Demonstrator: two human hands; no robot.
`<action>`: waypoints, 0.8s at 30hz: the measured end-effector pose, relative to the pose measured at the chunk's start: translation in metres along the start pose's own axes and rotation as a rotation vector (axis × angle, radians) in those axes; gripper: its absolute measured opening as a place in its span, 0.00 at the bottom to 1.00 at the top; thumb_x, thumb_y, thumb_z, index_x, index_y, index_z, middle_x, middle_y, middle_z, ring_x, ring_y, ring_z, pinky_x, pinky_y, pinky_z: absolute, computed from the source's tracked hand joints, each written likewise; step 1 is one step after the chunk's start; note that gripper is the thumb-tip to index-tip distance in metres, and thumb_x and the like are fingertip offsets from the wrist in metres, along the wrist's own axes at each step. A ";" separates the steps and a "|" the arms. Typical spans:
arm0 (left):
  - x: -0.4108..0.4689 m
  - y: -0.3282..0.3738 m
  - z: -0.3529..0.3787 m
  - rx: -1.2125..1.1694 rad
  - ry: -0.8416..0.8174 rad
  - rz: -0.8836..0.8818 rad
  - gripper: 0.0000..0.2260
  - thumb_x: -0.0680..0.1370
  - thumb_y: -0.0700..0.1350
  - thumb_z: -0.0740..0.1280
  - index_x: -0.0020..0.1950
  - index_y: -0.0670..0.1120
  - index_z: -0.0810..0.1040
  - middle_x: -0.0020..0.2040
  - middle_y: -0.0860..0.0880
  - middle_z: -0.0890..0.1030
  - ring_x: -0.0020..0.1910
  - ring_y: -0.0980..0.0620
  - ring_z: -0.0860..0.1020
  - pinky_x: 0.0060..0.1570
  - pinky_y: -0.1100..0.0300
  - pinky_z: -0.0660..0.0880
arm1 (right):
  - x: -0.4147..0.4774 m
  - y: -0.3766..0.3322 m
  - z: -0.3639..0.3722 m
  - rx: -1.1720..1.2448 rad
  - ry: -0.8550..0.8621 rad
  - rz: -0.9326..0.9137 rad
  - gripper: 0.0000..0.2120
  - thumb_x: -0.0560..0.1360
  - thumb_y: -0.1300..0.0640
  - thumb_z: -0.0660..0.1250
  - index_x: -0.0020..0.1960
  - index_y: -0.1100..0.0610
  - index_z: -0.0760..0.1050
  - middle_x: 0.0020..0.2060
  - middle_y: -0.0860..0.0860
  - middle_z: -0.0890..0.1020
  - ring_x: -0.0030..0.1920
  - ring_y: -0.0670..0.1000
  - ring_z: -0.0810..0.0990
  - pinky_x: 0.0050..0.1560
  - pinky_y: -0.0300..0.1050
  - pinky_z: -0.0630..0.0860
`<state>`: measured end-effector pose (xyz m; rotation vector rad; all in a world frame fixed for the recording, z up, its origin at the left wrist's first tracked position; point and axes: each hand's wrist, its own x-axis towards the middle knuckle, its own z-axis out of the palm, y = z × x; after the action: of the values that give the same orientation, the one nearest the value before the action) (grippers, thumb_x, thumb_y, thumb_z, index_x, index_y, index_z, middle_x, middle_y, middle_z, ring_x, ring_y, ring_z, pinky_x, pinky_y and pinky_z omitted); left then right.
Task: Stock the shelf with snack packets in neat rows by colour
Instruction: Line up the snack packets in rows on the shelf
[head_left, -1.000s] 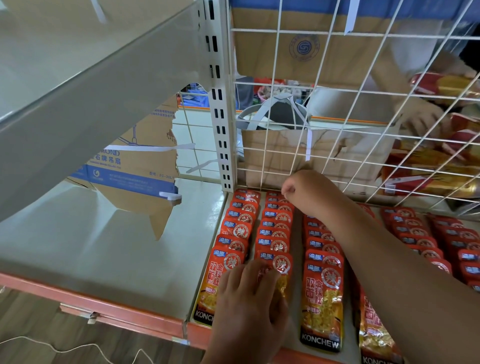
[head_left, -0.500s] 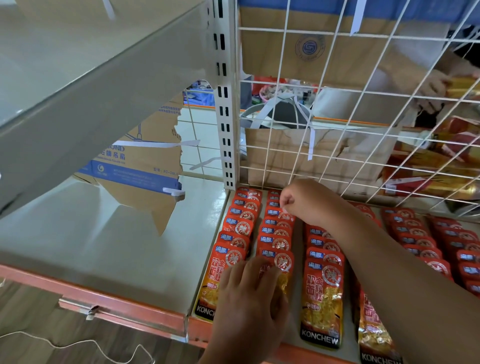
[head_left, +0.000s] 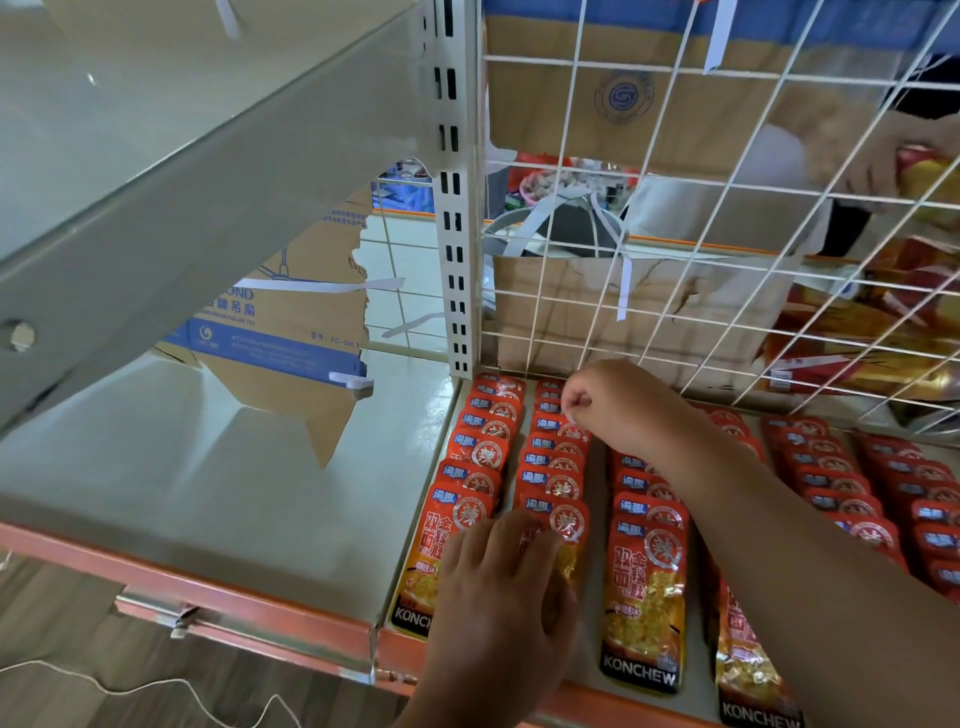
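Red-orange snack packets lie overlapped in several rows running front to back on the cream shelf (head_left: 218, 467). My left hand (head_left: 498, 592) rests flat, fingers straight, on the front packet of the second row (head_left: 553, 488). My right hand (head_left: 618, 410) reaches over the third row (head_left: 644, 577) to the back of the second row. There its curled thumb and fingers pinch the top edge of a packet. The first row (head_left: 480, 457) lies against the shelf's left divider. My right forearm hides part of the fourth row.
A white wire grid (head_left: 691, 218) backs the shelf, with a slotted upright post (head_left: 457, 234) at its left. Torn cardboard (head_left: 291, 332) stands behind the left bay. Behind the grid, another person's hand (head_left: 878, 166) holds a packet above more packets (head_left: 872, 332). An orange rail (head_left: 249, 597) edges the shelf front.
My right hand has drawn slightly toward me along the second row's back end. My left hand has stayed on the front packet. Behind the grid, the other person's hand has risen.
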<state>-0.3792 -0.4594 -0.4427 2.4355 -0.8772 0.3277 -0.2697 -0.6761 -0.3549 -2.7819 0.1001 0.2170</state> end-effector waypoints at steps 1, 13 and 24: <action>0.000 0.000 0.000 -0.001 -0.001 0.000 0.20 0.76 0.60 0.71 0.63 0.53 0.75 0.63 0.53 0.78 0.62 0.54 0.75 0.60 0.55 0.72 | -0.001 0.000 0.000 0.005 0.025 -0.001 0.07 0.79 0.57 0.66 0.49 0.51 0.83 0.47 0.46 0.83 0.47 0.47 0.81 0.50 0.45 0.79; 0.001 0.001 -0.001 -0.012 -0.010 -0.001 0.20 0.75 0.60 0.72 0.63 0.53 0.76 0.62 0.53 0.78 0.61 0.53 0.75 0.60 0.54 0.72 | -0.007 -0.010 0.006 -0.079 -0.106 0.024 0.07 0.79 0.53 0.67 0.47 0.53 0.83 0.43 0.48 0.83 0.44 0.48 0.82 0.51 0.46 0.80; 0.000 0.002 -0.003 -0.012 -0.011 -0.001 0.20 0.74 0.59 0.73 0.62 0.53 0.77 0.62 0.54 0.77 0.61 0.54 0.74 0.60 0.56 0.69 | -0.013 -0.015 0.004 -0.056 -0.083 0.044 0.07 0.78 0.56 0.67 0.45 0.51 0.83 0.42 0.47 0.84 0.43 0.46 0.82 0.49 0.45 0.81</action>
<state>-0.3802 -0.4595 -0.4396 2.4291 -0.8795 0.3086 -0.2814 -0.6604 -0.3514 -2.8234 0.1370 0.3513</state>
